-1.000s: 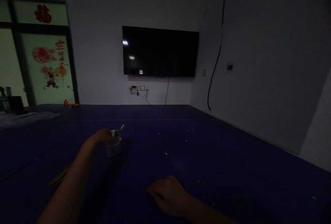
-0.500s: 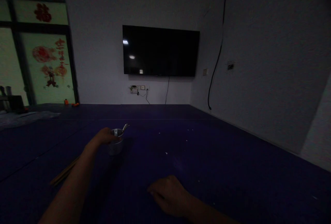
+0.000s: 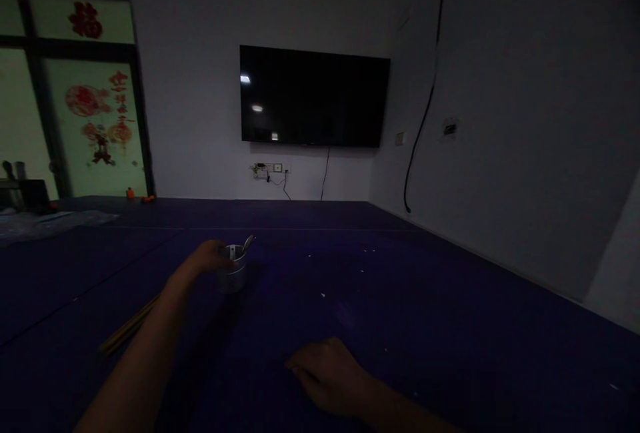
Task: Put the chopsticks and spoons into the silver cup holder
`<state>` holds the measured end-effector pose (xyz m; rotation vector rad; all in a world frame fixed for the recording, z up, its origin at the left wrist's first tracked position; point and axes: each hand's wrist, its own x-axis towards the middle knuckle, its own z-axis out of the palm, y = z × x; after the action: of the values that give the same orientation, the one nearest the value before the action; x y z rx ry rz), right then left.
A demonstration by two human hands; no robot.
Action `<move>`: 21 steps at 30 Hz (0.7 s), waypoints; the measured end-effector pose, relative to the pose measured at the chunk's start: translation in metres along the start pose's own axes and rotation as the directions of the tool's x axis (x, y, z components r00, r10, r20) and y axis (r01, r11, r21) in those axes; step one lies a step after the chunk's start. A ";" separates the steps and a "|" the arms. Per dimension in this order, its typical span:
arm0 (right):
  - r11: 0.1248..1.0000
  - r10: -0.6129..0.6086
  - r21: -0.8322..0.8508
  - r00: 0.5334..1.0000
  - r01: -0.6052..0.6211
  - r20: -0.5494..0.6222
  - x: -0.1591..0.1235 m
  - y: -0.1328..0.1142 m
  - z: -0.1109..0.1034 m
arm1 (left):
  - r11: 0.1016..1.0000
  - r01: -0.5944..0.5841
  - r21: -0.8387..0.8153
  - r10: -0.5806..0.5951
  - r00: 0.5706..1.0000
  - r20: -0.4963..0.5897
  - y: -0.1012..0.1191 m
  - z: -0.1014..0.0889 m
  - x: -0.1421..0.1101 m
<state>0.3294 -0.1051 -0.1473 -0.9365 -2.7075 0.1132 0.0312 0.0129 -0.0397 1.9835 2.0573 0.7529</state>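
My left hand [image 3: 209, 256] is closed on the upper part of a grey metal cup [image 3: 233, 280], gripping it near the rim from the left. The cup looks upright, at the purple surface or just above it; I cannot tell which. A spoon-like metal handle [image 3: 249, 242] sticks out of the cup, leaning right. Beside my left forearm lie several thin yellowish sticks, like chopsticks [image 3: 127, 327], partly hidden by the arm. My right hand [image 3: 327, 373] rests on the purple surface [image 3: 280, 326] with its fingers curled in, and nothing shows in it.
Small white scraps [image 3: 323, 295] are scattered over the surface. At the far left lie crumpled clear plastic [image 3: 60, 223] and a dark box-like object [image 3: 34, 196]. Small orange items [image 3: 147, 199] sit at the far edge. A television [image 3: 315, 96] hangs on the wall, and a black cable [image 3: 425, 113] dangles at right.
My left hand and the metal cup have shifted to the right and slightly away from me, uncovering more of the sticks. My right hand stays in place. The view has tilted slightly.
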 end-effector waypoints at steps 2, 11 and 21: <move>1.000 0.003 0.001 1.000 -0.003 0.000 0.000 0.000 0.000 | 1.000 -0.029 0.001 0.029 0.998 -0.057 0.004 -0.001 0.001; 1.000 -0.010 -0.008 1.000 0.009 -0.023 0.000 0.000 0.001 | 0.990 -0.141 0.014 0.142 0.978 -0.155 0.030 0.020 0.006; 1.000 -0.004 -0.031 1.000 0.004 -0.011 0.001 -0.003 -0.001 | 0.993 -0.121 0.000 0.119 0.977 -0.174 0.023 0.033 0.010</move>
<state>0.3274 -0.1065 -0.1456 -0.9372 -2.7085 0.0657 0.0658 0.0298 -0.0553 2.1204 2.0336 0.9923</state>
